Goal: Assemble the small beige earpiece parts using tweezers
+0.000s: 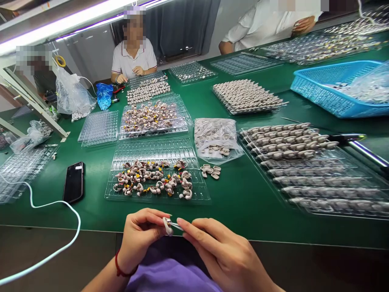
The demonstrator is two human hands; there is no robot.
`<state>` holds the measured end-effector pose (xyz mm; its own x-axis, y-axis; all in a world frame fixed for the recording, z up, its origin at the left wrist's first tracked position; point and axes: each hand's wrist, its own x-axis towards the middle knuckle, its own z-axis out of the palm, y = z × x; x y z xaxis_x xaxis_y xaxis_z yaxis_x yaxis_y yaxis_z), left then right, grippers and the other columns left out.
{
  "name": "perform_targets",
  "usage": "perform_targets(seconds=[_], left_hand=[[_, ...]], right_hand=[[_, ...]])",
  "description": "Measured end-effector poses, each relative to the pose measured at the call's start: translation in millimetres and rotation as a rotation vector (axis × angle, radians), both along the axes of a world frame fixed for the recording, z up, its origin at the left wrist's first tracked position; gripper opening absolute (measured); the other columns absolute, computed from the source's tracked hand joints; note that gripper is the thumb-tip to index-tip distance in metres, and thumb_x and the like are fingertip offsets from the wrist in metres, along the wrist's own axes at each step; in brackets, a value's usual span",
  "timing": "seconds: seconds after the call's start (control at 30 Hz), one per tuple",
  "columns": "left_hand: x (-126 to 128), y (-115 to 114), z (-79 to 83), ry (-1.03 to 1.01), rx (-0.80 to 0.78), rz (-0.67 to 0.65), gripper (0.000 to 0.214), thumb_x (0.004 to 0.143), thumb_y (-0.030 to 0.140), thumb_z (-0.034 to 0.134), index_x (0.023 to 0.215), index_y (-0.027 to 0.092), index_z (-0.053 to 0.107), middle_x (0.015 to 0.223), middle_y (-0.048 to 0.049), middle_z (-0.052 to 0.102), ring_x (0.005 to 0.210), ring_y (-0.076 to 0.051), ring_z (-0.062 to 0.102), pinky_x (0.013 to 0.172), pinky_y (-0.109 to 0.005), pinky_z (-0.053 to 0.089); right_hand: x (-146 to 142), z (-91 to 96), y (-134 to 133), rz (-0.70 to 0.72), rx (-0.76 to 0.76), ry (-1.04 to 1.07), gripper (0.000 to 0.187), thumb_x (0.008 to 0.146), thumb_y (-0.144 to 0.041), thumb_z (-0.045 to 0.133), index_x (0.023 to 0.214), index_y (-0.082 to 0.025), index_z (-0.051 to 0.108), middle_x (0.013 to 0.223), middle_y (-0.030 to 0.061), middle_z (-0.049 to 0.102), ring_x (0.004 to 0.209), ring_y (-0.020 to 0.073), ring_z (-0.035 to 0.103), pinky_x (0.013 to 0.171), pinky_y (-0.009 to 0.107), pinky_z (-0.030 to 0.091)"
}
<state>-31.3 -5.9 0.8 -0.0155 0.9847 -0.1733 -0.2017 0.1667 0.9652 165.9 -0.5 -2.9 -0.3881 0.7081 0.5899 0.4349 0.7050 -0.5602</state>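
Observation:
Over the table's front edge, my left hand [141, 231] pinches a small curved beige earphone part [167, 228] between thumb and fingers. Metal tweezers [176, 226] are gripped in my right hand [223, 247], their tips touching or very close to the part's upper end. My fingertips hide some of it. Beyond both hands lies a clear plastic tray [154, 152] with many similar curved parts [158, 178], some showing yellow bits and red wires. A few loose beige covers [214, 172] lie right of that tray, below a plastic bag [215, 136] of more covers.
A phone [74, 182] and a white cable [57, 202] are at left. Stacked trays with rows of beige pieces [291, 142] stand at right, near a blue basket [331, 95]. Further trays [100, 125] fill the green table [237, 202]. Co-workers [133, 56] sit across.

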Motion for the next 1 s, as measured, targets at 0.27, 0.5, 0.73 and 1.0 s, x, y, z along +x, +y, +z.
perform_targets(seconds=[0.27, 0.5, 0.73, 1.0], left_hand=[[6, -1, -5.0, -0.152, -0.039, 0.064, 0.012, 0.059, 0.013, 0.087, 0.064, 0.019, 0.078, 0.078, -0.0042, 0.078, 0.072, -0.016, 0.069, 0.068, -0.022, 0.054], [17, 3, -4.2, -0.247, -0.087, 0.134, 0.016, 0.051, 0.018, 0.091, 0.06, 0.018, 0.077, 0.068, -0.0023, 0.076, 0.068, -0.014, 0.068, 0.067, -0.02, 0.054], [11, 7, -4.1, -0.239, -0.088, 0.134, 0.017, 0.049, 0.017, 0.09, 0.058, 0.017, 0.076, 0.068, -0.0041, 0.076, 0.068, -0.014, 0.067, 0.062, -0.018, 0.052], [12, 8, -3.4, -0.244, -0.114, 0.125, 0.016, 0.05, 0.016, 0.089, 0.06, 0.016, 0.076, 0.068, -0.0041, 0.076, 0.07, -0.014, 0.068, 0.063, -0.017, 0.052]], right_hand=[[-4, -12.6, -5, -0.042, 0.034, 0.061, 0.041, 0.091, -0.004, 0.052, 0.128, -0.02, 0.06, 0.081, 0.007, 0.067, 0.064, 0.0155, 0.061, 0.056, 0.025, 0.054], [-1, -16.3, -6, -0.077, 0.155, -0.009, 0.043, 0.089, -0.004, 0.053, 0.129, -0.02, 0.06, 0.085, 0.0082, 0.07, 0.068, 0.0174, 0.064, 0.062, 0.027, 0.056], [50, -26.5, 75, -0.308, -0.241, 0.0, 0.022, 0.09, -0.029, 0.056, 0.104, -0.018, 0.068, 0.085, 0.0071, 0.062, 0.072, 0.0206, 0.062, 0.061, 0.03, 0.053], [59, -40.5, 132, -0.255, -0.326, -0.119, 0.017, 0.079, -0.02, 0.058, 0.086, -0.023, 0.074, 0.077, 0.0036, 0.06, 0.066, 0.0199, 0.059, 0.06, 0.031, 0.047]])
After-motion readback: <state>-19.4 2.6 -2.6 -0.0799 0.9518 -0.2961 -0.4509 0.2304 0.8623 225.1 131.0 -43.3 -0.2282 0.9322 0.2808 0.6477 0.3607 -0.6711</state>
